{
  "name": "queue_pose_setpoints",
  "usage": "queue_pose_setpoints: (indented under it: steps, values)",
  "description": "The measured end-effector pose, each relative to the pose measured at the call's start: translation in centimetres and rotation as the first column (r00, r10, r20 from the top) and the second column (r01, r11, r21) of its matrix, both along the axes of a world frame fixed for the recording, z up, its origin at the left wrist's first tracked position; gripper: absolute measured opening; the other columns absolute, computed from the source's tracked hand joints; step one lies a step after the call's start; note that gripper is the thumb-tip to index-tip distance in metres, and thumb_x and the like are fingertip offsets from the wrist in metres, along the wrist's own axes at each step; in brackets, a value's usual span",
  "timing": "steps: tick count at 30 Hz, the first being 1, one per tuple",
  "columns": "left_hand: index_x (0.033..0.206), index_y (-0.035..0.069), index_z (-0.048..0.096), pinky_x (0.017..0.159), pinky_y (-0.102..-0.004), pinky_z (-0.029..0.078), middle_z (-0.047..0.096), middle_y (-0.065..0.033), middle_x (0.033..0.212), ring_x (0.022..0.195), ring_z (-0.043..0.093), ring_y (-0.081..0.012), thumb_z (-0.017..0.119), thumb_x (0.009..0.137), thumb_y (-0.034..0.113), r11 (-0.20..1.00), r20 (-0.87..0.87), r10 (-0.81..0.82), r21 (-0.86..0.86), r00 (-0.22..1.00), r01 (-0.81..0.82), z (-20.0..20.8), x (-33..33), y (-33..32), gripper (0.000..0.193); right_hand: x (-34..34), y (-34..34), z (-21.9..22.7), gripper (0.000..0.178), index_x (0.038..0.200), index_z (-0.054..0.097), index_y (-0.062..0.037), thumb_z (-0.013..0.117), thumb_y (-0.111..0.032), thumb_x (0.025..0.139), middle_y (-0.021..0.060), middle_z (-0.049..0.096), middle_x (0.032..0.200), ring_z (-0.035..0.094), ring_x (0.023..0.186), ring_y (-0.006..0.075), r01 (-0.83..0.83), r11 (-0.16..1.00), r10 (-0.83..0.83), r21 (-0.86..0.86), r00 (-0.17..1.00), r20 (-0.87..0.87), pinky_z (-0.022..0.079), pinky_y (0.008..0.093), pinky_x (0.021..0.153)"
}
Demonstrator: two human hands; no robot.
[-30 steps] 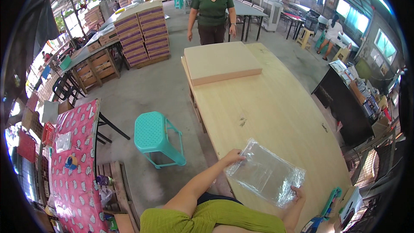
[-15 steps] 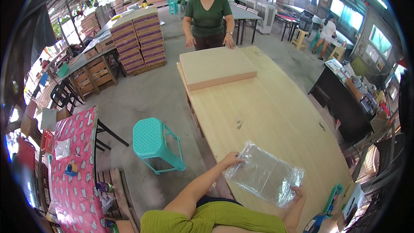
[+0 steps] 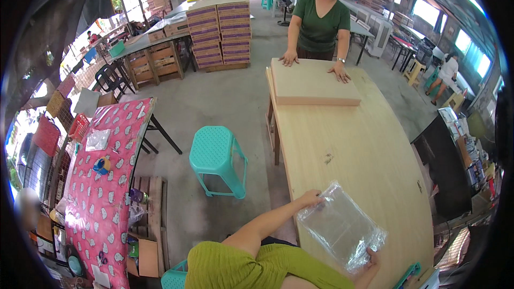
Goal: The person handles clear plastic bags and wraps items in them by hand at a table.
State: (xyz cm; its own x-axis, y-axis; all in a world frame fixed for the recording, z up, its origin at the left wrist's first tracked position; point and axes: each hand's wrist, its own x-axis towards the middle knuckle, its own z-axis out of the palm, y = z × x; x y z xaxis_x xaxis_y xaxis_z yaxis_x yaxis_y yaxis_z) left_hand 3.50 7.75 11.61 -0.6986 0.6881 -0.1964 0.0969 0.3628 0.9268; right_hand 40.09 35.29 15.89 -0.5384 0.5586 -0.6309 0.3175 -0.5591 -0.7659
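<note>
A flat, clear plastic bag (image 3: pixel 342 227), glossy and crinkled at its edges, is held over the near part of the pale wooden table (image 3: pixel 364 144). I cannot tell whether it is one layer or several. My left hand (image 3: pixel 311 198) pinches its far left corner, fingers closed. At the near right corner my right hand (image 3: pixel 370 261) grips it, partly hidden by the shiny film. Farther up the table lies a thick, flat tan block (image 3: pixel 316 83), perhaps stacked sheets. A co-worker in a green top (image 3: pixel 321 24) stands behind it, both hands resting on its top.
Left of the table stands a turquoise plastic stool (image 3: pixel 218 155). A pink patterned table (image 3: pixel 110 182) at the left holds a tape roll (image 3: pixel 101 166) and a plastic packet (image 3: pixel 98 139). Stacked cartons (image 3: pixel 219 32) rise behind. A turquoise-handled brush (image 3: pixel 409 275) lies near the lower right.
The view has swung left, shifting the scene rightward. The co-worker's hands now lie flat on the tan block. I still hold the plastic bag by the same corners.
</note>
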Motion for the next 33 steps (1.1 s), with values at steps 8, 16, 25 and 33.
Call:
queue_pose_setpoints:
  steps: [8, 16, 25, 33]
  values:
    - [0.099, 0.0, 0.066, 0.066, -0.0357, 0.048, 0.066, -0.0138, 0.081, 0.072, 0.062, -0.0233, 0.067, 0.078, 0.035, 0.999, 0.142, 0.047, 0.02, 0.989, -0.05, 1.5, 0.4, -0.1, 0.04, 0.4, 1.4, -1.3, 0.054, 0.129, 0.048, -0.001, 0.061, 0.006, 0.077, 0.0148, 0.061, 0.114, 0.062, 0.097, 0.0309, -0.023, 1.0, 0.023, 0.017, 1.0, -0.012, 0.053, 0.0455, 0.083]
    - [0.102, 0.0, 0.064, 0.067, -0.0357, 0.049, 0.067, -0.0144, 0.087, 0.075, 0.063, -0.0219, 0.067, 0.08, 0.035, 1.0, 0.083, 0.009, 0.002, 0.997, -0.009, 1.4, 0.6, 0.2, 0.041, 1.3, 2.1, -1.8, 0.055, 0.13, 0.047, -0.0011, 0.061, 0.007, 0.078, 0.0151, 0.06, 0.115, 0.061, 0.098, 0.0311, -0.008, 1.0, 0.009, 0.03, 1.0, -0.022, 0.053, 0.0457, 0.085]
    - [0.099, -0.001, 0.065, 0.074, -0.0373, 0.049, 0.067, -0.0176, 0.088, 0.081, 0.064, -0.0257, 0.068, 0.078, 0.036, 1.0, 0.008, -0.015, 0.014, 1.0, 0.015, -0.1, -0.1, 0.5, 0.042, 0.6, 3.1, -2.1, 0.056, 0.131, 0.045, -0.0011, 0.061, 0.008, 0.078, 0.0155, 0.06, 0.116, 0.061, 0.1, 0.0313, -0.023, 0.998, 0.025, 0.05, 0.999, -0.031, 0.053, 0.0461, 0.086]
    - [0.097, -0.001, 0.065, 0.07, -0.0377, 0.048, 0.067, -0.0172, 0.084, 0.077, 0.064, -0.0249, 0.069, 0.078, 0.035, 1.0, 0.058, -0.016, 0.013, 0.998, 0.015, 0.6, -0.1, 0.3, 0.041, 0.7, 3.8, -2.6, 0.057, 0.132, 0.044, -0.0011, 0.061, 0.008, 0.078, 0.0158, 0.059, 0.117, 0.061, 0.101, 0.0315, -0.04, 0.998, 0.041, 0.043, 0.999, -0.022, 0.052, 0.0464, 0.087]
